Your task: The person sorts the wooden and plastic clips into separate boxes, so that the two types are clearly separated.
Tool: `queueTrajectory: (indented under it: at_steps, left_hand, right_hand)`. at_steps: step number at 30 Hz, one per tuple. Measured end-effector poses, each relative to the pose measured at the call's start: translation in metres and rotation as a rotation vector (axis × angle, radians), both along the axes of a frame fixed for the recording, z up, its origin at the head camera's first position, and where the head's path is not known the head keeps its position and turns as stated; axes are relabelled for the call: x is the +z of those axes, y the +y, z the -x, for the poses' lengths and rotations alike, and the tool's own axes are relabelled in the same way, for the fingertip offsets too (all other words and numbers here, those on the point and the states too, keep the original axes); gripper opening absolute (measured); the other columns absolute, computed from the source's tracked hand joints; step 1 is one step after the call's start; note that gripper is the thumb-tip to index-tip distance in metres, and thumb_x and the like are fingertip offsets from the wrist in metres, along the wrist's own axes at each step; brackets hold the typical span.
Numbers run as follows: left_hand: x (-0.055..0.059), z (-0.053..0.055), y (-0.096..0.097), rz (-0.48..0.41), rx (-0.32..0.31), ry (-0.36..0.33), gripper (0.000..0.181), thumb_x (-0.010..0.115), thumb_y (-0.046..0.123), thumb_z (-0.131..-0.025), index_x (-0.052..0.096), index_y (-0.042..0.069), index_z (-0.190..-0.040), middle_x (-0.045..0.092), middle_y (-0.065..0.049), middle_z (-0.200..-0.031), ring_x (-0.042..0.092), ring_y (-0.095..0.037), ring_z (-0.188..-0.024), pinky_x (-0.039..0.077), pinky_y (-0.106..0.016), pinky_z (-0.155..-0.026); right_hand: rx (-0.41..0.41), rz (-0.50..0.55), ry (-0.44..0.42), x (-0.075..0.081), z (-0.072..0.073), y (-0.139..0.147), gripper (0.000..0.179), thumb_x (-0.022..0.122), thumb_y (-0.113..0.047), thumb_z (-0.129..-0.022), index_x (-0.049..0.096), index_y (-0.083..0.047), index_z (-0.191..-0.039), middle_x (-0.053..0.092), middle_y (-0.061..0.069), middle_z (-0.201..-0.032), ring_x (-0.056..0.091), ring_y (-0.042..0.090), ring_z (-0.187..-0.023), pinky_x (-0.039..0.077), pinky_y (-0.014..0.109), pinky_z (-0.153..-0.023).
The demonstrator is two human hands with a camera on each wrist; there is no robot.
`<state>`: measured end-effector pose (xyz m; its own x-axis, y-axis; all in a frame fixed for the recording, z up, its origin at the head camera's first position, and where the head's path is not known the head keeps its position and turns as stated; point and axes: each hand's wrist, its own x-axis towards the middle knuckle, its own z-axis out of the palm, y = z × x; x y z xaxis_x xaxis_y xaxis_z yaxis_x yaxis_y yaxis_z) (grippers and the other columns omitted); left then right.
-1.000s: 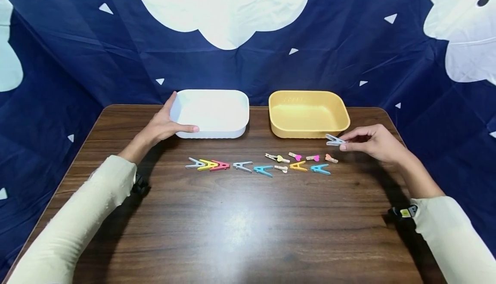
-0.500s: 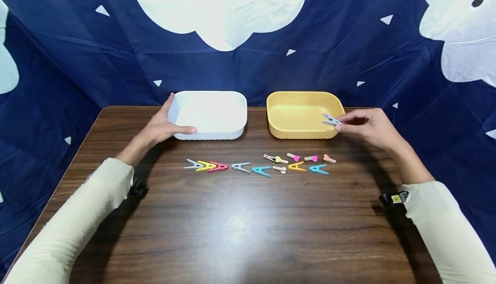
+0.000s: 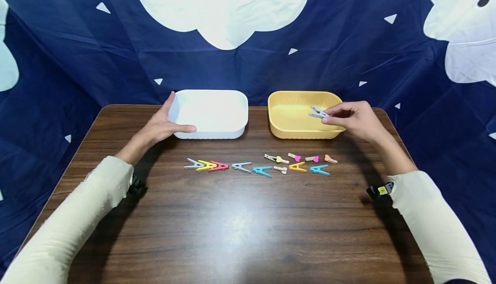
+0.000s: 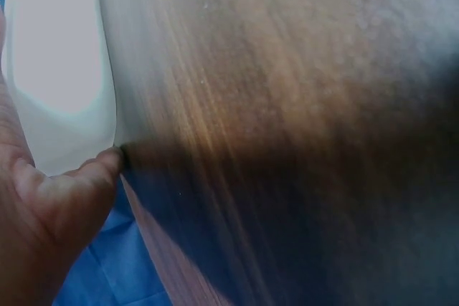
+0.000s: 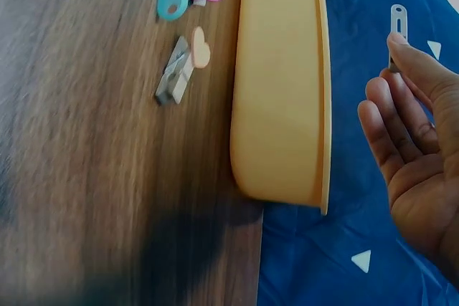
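Note:
My left hand [image 3: 156, 125] holds the left end of a white plastic bin [image 3: 236, 135], its thumb along the front side and its fingers at the back left corner. In the left wrist view the thumb [image 4: 97, 170] lies against the bin's corner. Between thumb and fingertips, my right hand [image 3: 356, 118] pinches a pale grey clothespin [image 3: 318, 112] over the yellow bin [image 3: 302, 134]. The right wrist view shows this clothespin [image 5: 399, 21] upright above the bin's rim, with the other fingers loosely bent below.
Several plastic clothespins, including a red one [image 3: 219, 166] and a blue one [image 3: 319, 170], lie in a row in front of the bins. Small wooden pegs with hearts, such as an orange one [image 3: 330, 159], lie among them. Behind the table [image 3: 174, 219] hangs a dark blue cloth [image 3: 128, 69].
My right hand has carried the grey clothespin up and leftward, from in front of the yellow bin's right corner to above its interior. My left hand stays at the white bin.

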<state>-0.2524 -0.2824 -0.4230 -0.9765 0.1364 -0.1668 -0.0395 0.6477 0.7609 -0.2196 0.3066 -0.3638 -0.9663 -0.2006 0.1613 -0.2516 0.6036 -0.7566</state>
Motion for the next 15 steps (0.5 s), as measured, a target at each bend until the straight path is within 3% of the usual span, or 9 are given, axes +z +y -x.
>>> queueTrajectory:
  at_steps: [7,15]
  left_hand:
    - [-0.001,-0.001,-0.004,0.004,-0.012,0.003,0.153,0.101,0.046,-0.086,-0.02,0.034,-0.179,-0.014,0.002,-0.19,-0.005,-0.034,-0.179,0.008,-0.064,-0.144]
    - [-0.001,0.002,-0.008,0.02,-0.051,0.016,0.159,0.102,0.055,-0.079,-0.019,0.031,-0.18,-0.014,-0.003,-0.19,-0.002,-0.039,-0.178,0.011,-0.062,-0.144]
  right_hand:
    - [0.035,-0.012,-0.006,0.003,0.009,-0.017,0.022,0.097,-0.021,-0.093,0.091,-0.01,-0.111,0.079,-0.019,-0.092,0.065,0.009,-0.079,0.052,0.019,-0.064]
    - [0.067,-0.03,0.007,0.006,0.017,-0.033,0.021,0.096,-0.023,-0.094,0.091,-0.011,-0.111,0.083,-0.014,-0.095,0.067,0.007,-0.081,0.054,0.018,-0.068]
